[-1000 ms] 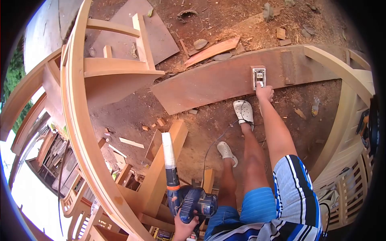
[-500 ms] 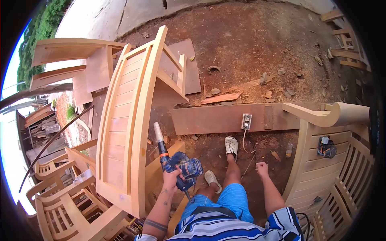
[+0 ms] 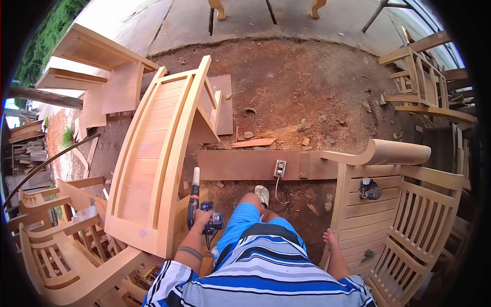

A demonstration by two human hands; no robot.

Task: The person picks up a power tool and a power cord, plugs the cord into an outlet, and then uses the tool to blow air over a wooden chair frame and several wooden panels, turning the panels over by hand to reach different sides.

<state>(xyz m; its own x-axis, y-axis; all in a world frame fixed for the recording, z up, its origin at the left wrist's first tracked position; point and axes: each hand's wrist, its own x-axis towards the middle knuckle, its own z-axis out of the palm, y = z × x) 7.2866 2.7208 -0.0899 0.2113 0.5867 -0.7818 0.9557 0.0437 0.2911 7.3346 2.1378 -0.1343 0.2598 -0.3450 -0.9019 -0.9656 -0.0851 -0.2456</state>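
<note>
A short-sleeved shirt (image 3: 261, 276) in broad blue, white and black stripes sits over bright blue shorts (image 3: 245, 220). A dark tattoo band (image 3: 190, 251) rings the left forearm. One foot wears a pale perforated clog (image 3: 262, 194). The left hand (image 3: 203, 219) and right hand (image 3: 331, 238) are bare.

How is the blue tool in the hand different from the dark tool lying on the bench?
The blue tool is gripped in the left hand; the dark tool lies alone on the bench slats, untouched. The blue tool is long, with an orange band and a pale tip pointing away; the dark tool looks short and squat. Colours differ: bright blue against dark grey. Both look like power tools.
</note>
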